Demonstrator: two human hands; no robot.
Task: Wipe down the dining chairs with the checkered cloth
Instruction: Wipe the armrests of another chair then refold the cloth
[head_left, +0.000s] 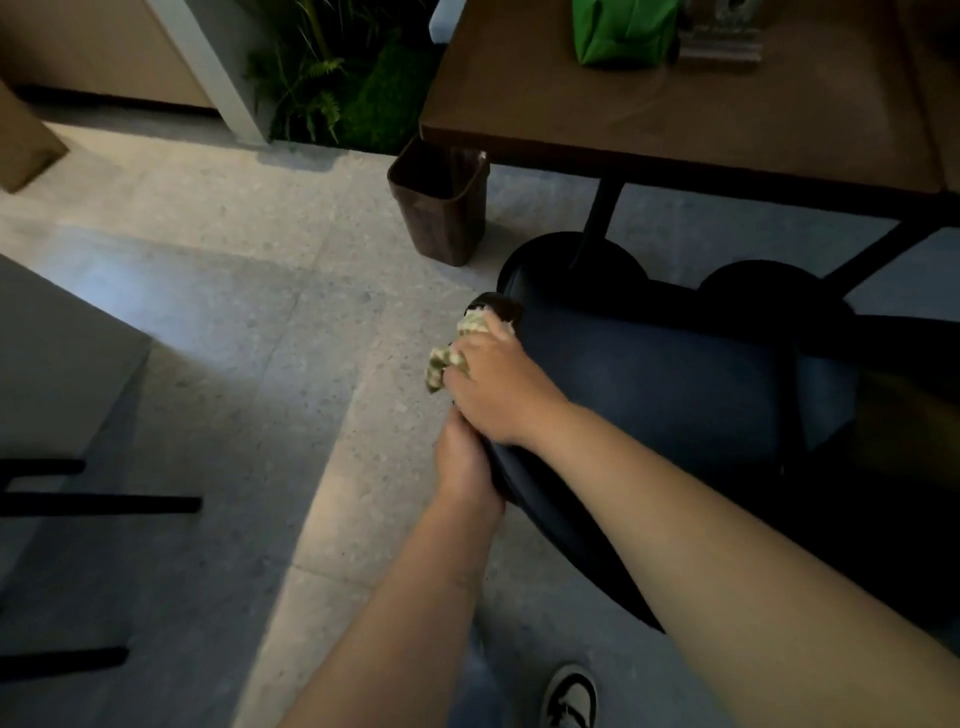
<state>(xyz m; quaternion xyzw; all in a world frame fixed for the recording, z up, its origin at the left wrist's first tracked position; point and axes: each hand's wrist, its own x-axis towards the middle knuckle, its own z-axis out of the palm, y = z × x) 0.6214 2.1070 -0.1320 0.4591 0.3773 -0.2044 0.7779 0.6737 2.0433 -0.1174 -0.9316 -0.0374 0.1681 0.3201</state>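
- Head view, nearest: shoe (570, 693) on the floor (234, 322).
- Left hand (464, 464) grips the chair (675, 384) rim; I judge it steadies the seat.
- Right hand (497, 388) is curled round the bunched cloth (448, 358), pressing it on the chair's left edge, so that edge is being wiped.
- Beyond: bin (440, 202), table (675, 98) with a green bag (621, 28).

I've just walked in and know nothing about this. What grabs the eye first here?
Two bare arms reach into the middle: the right hand presses a bunched checkered cloth against the edge of a dark blue chair, while the left hand grips that edge just below. Behind, a brown bin stands beside the wooden table.
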